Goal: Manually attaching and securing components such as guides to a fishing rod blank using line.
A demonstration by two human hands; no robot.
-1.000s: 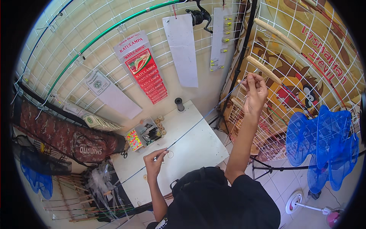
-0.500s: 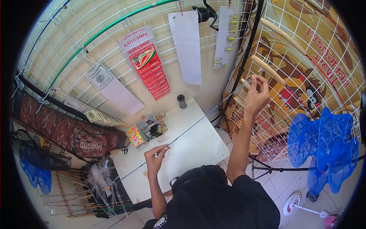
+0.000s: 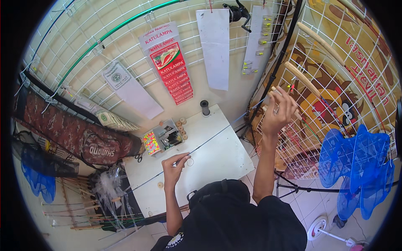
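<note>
A slim blue fishing rod point(image 3: 215, 138) runs slantwise from the lower left up to the right. My left hand point(image 3: 173, 169) is closed on it above the table, and a thin loop of line point(image 3: 190, 162) shows beside its fingertips. My right hand point(image 3: 277, 115), raised higher and further right, is loosely curled where the rod's upper end meets the thumb; its grip is partly hidden by the fingers. Next to those fingertips is a small red and yellow piece point(image 3: 290, 88); whether it is held I cannot tell.
Under the rod stands a white table point(image 3: 226, 165) with a parts box point(image 3: 167, 136), wooden rings point(image 3: 182, 130), a dark spool point(image 3: 204, 107) and scissors point(image 3: 138, 157). A wire rack with cork-handled rods point(image 3: 303, 77) and blue mesh nets point(image 3: 356, 163) rises at the right. A camouflage bag point(image 3: 83, 140) lies left.
My right hand has dropped a little and its fingers have loosened from a tight pinch. The left hand stays on the rod, slightly shifted. The whole view has turned slightly.
</note>
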